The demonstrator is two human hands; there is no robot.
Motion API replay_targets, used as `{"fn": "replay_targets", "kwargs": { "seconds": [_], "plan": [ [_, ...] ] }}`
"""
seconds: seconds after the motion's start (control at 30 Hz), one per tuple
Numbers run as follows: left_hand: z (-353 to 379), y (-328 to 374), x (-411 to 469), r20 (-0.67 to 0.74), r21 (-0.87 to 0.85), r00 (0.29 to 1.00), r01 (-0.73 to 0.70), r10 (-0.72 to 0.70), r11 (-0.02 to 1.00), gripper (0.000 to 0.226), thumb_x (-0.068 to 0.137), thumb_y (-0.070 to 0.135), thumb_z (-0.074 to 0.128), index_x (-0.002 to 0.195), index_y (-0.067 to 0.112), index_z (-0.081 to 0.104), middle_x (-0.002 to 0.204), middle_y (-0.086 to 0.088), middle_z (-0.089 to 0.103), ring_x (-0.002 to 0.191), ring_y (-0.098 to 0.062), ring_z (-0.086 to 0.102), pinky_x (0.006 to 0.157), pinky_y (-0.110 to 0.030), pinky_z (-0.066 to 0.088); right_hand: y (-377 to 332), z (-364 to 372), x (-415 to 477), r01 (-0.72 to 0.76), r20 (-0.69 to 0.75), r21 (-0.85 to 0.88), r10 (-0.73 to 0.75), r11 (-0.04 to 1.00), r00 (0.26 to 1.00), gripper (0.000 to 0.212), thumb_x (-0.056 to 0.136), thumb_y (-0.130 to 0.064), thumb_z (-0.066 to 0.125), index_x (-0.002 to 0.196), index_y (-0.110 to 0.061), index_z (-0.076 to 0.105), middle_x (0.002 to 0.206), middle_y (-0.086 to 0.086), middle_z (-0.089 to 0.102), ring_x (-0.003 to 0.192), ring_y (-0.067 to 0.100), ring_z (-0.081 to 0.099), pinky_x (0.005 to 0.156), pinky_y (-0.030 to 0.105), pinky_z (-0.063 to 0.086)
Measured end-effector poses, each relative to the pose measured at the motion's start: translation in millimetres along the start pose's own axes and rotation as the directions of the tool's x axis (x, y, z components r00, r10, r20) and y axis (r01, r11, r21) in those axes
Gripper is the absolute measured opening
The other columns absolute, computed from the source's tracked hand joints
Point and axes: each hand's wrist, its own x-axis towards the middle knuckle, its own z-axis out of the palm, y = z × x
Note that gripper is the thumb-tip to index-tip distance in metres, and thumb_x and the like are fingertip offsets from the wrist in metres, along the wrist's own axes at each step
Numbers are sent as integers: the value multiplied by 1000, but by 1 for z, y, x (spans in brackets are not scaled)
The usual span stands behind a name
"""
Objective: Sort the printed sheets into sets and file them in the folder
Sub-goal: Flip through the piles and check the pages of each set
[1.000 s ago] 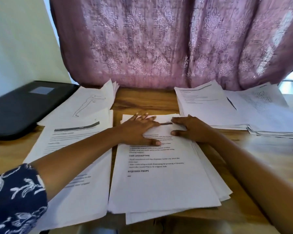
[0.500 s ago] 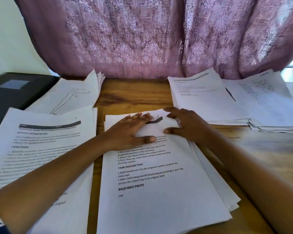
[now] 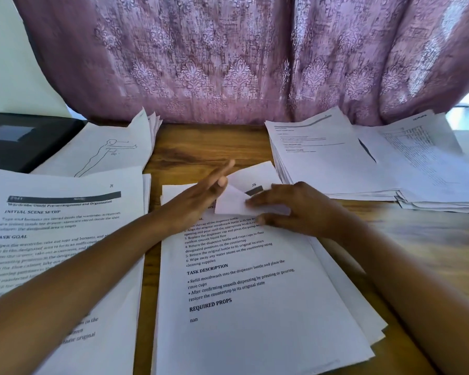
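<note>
A stack of printed sheets lies in front of me on the wooden table. Its top page, numbered 56, has its far right corner folded back towards me. My right hand pinches that folded corner between fingers and thumb. Raised edge-on over the page's far left part is my left hand, fingers straight and holding nothing. The black folder lies shut at the far left.
A stack with page 51 on top lies to the left, and behind it a stack showing a figure drawing. Two more stacks sit at the right back. A pink curtain hangs behind the table.
The top page's far right corner has been folded back by my right hand. My left hand has lifted off the page and turned edge-on. The camera has moved closer.
</note>
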Motion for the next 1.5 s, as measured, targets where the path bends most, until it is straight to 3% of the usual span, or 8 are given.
{"fn": "replay_targets", "kwargs": {
  "seconds": [0.13,0.2,0.37,0.7,0.97,1.1,1.27,1.5],
  "plan": [
    [3,-7,6,49,202,999,-5,-4,979,55,79,80,33,130,59,33,154,25,15,143,1,12,118,-34,20,0,1,0,-79,-138,123,96,989,986,41,92,-47,51,104,-14,73,94,3,74,74,3,61,78,40,54],
    [4,-9,7,55,255,998,-3,-12,967,55,85,62,40,138,49,32,157,20,15,144,-1,11,120,-41,19,4,0,2,-199,-203,116,219,973,954,31,94,-35,56,114,-16,69,108,3,71,88,15,65,84,33,49],
    [3,-8,5,46,281,999,1,-15,960,66,83,59,41,145,41,31,158,18,16,146,-5,10,120,-41,16,8,2,4,-348,52,-64,352,935,935,54,96,-36,52,144,-22,33,146,-5,45,129,22,42,110,30,25],
    [4,-12,7,21,199,999,27,-31,980,68,86,66,29,148,49,6,158,19,13,146,-11,16,118,-38,22,0,1,4,-362,-271,317,450,877,851,69,71,-37,82,129,-27,46,94,-4,69,78,9,61,74,19,45],
    [1,-7,2,-29,-26,1000,-3,3,1000,83,68,94,16,141,56,28,151,30,18,137,4,20,105,-14,25,2,1,-1,-38,-85,168,53,985,995,34,85,-37,66,110,-15,68,101,-24,65,87,-3,64,79,3,40],
    [4,-7,6,-1,185,1000,13,-13,983,67,79,68,40,141,41,39,156,20,18,144,-3,18,116,-28,22,5,1,1,-188,-200,311,258,931,945,18,88,-24,68,106,-20,68,95,-14,71,83,8,65,81,21,47],
    [3,-6,4,6,221,1000,18,-20,975,60,89,49,54,144,39,35,157,19,17,143,-4,18,109,-24,22,19,8,2,-347,29,-23,347,938,937,59,93,-37,57,144,-21,31,143,-2,48,128,22,45,112,32,23],
    [4,-5,5,0,237,1000,9,-9,971,57,91,45,55,145,38,35,158,18,17,144,-6,18,110,-25,21,8,4,4,-373,-101,8,371,928,923,65,85,-33,68,141,-24,36,123,3,63,108,25,58,94,34,46]
  ]
}}
